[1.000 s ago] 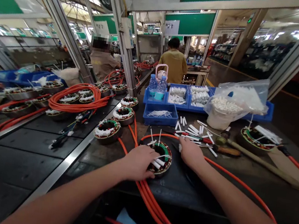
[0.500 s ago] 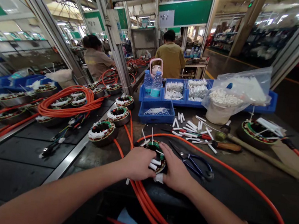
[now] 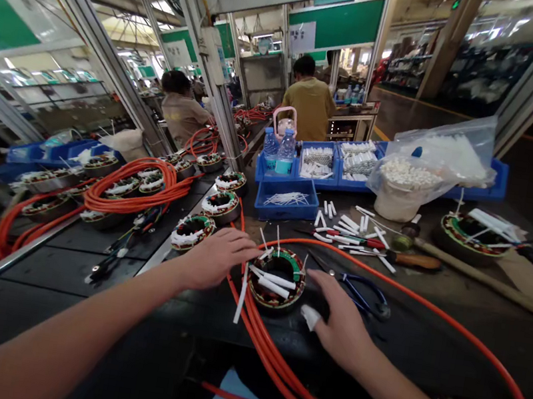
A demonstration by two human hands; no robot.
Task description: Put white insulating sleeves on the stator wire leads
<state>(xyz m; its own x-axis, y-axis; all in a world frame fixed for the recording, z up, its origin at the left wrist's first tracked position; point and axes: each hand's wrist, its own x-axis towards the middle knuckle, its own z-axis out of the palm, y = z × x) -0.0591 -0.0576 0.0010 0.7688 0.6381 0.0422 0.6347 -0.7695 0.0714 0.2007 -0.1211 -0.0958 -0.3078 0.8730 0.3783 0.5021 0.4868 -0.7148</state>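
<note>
A ring-shaped motor stator (image 3: 297,266) with a green inner edge lies on the bench between my hands. White tubes (image 3: 275,286) rest across its hole, and thin white sticks stand up from its far side. My left hand (image 3: 217,258) is open at the stator's left edge, fingers stretched over the orange cable; whether the fingertips touch the ring I cannot tell. A white strip (image 3: 241,297) hangs down beside that hand. To the right of the stator, my right hand (image 3: 345,323) is open and holds nothing. White wrapping (image 3: 310,317) covers its thumb tip.
Blue-handled scissors (image 3: 365,296) lie right of the stator. Beyond are scattered white tubes (image 3: 353,225), a wooden-handled tool (image 3: 418,261) and a blue tray (image 3: 285,210). More stators (image 3: 193,232) stand left. Orange cable (image 3: 469,326) loops around the work area. Two people sit farther back.
Both hands have come off the stator and moved apart, the left hand leftward and the right hand rightward. The ring and the tubes in it are now uncovered. The view has shifted slightly.
</note>
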